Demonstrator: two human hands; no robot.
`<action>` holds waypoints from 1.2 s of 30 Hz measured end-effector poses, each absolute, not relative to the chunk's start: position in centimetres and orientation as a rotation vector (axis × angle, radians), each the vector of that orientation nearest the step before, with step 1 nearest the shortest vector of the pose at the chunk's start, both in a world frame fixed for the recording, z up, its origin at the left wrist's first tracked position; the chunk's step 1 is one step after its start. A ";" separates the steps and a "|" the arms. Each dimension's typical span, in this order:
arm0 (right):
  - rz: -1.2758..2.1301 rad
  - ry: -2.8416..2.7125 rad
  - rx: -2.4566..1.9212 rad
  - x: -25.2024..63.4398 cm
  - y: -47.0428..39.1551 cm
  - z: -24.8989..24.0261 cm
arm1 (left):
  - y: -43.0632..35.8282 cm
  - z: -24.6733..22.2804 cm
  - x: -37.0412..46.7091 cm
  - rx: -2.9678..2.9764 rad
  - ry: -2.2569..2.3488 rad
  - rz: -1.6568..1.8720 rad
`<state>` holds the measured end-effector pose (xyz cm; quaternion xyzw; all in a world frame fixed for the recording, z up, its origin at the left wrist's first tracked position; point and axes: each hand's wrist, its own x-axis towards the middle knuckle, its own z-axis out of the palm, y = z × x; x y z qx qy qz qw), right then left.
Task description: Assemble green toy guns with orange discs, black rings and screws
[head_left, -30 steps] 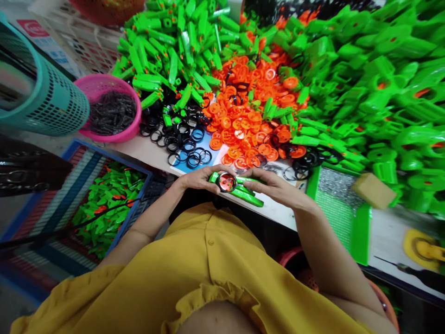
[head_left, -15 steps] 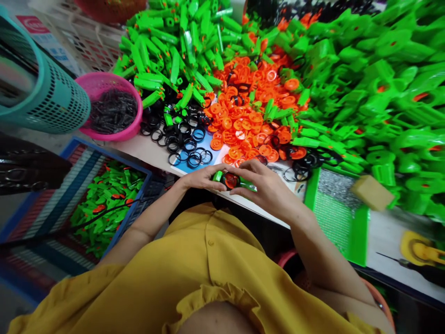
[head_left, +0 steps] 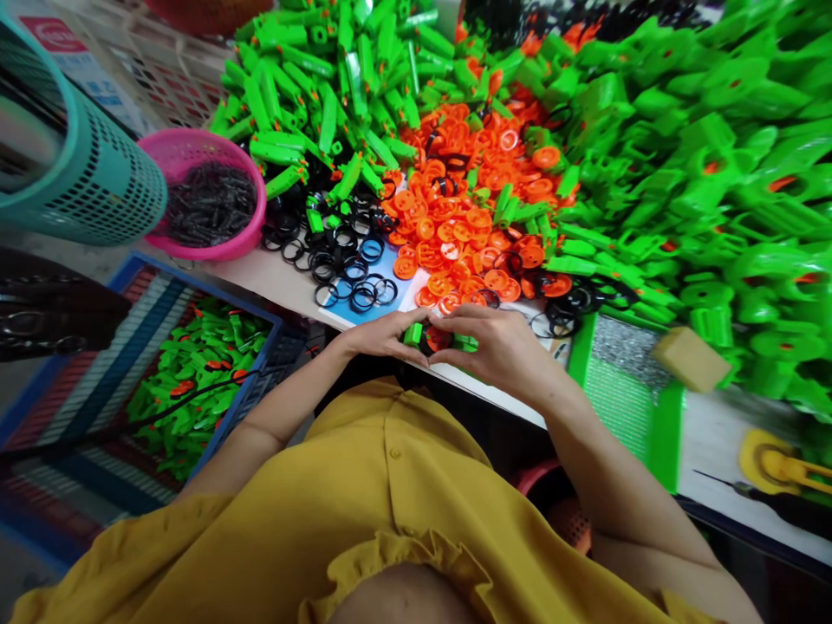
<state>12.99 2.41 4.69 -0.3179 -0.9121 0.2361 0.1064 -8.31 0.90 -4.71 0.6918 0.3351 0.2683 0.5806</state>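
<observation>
Between my two hands, over the table's front edge, is a small green plastic toy part with an orange disc and a black ring at its middle. The fingers of my left hand grip its left end. From the right, my right hand pinches it, thumb below and fingers above, covering much of the part. Just beyond my hands lie loose orange discs in a heap. Black rings are scattered to the left of them, partly on a blue sheet.
Green plastic pieces pile up at the back, and larger green toy bodies at right. A pink bowl of dark parts stands left, beside a teal basket. A green tray, a sponge block and a screwdriver lie right.
The green toy part has turned slightly between my fingers, its orange disc now showing less. My hands stay in nearly the same place, and the view has shifted a little.
</observation>
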 end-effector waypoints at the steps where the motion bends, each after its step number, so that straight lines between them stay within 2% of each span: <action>1: 0.686 -2.696 -0.933 13.0 2.3 4.8 | 0.9 -4.6 -8.3 1.626 0.773 0.628; 14: 0.670 -2.623 -1.038 13.2 0.4 4.5 | -1.0 -5.4 -6.9 1.628 0.926 0.879; 23: 0.429 -2.394 -1.214 13.6 -0.7 4.0 | -1.9 -5.7 -6.7 1.478 0.948 1.005; 28: 0.509 -1.879 -1.296 15.5 -0.5 4.1 | -2.1 -5.2 -6.7 0.964 1.077 1.232; 30: 0.656 -1.790 -1.309 15.5 -0.8 3.6 | -1.9 -4.9 -6.5 0.852 1.077 1.271; 33: 0.955 -1.891 -1.287 14.8 -1.1 2.1 | -1.7 -4.6 -6.7 0.814 1.083 1.302; 36: 1.035 -2.101 -1.341 14.5 -0.5 0.2 | -2.5 -4.3 -8.5 0.855 1.120 1.374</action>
